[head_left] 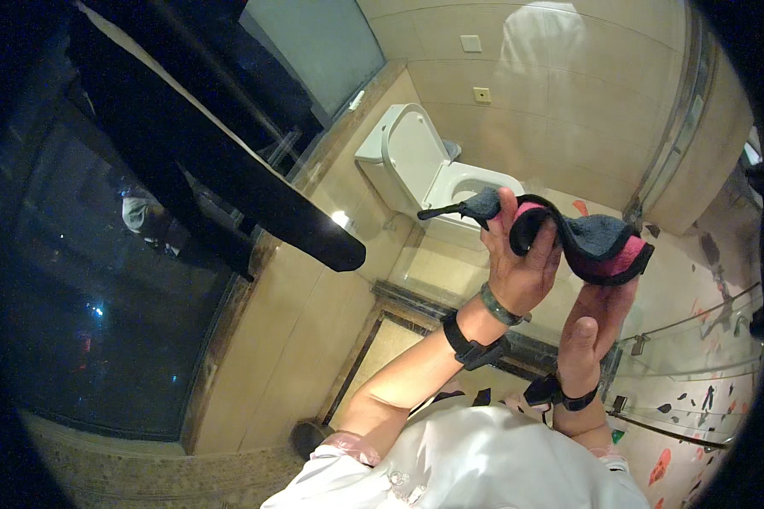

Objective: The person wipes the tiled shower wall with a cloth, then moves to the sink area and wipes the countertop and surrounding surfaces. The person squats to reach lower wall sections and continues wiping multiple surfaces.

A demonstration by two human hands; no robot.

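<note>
Hanging from both raised hands, the cloth (598,236) is held in front of the body, its grey and pink faces bent into a wave and its rim edged in black. By the left hand (518,276) the cloth is gripped near its narrower end, the folds being pinched between the fingers; the index finger is stretched upward and the others are bent over a black-edged fold. The wider end is met from below by the right hand (581,360), whose thumb is stuck out apart; its fingertips are hidden behind the cloth, so whether they are pressed together cannot be told. A thin black strap (437,212) is pointed leftward from the narrower end. A green bracelet (499,307) and a black band (471,343) are worn on the left wrist, and another dark band (579,401) on the right. Beyond the hands a white toilet (416,153) is seen with its lid raised, set by the tiled wall (611,93). To the left, dark glass (85,297) is dotted with lights and partly crossed by a long black garment (314,233); at right, a glass panel (688,373) is shown.
</note>
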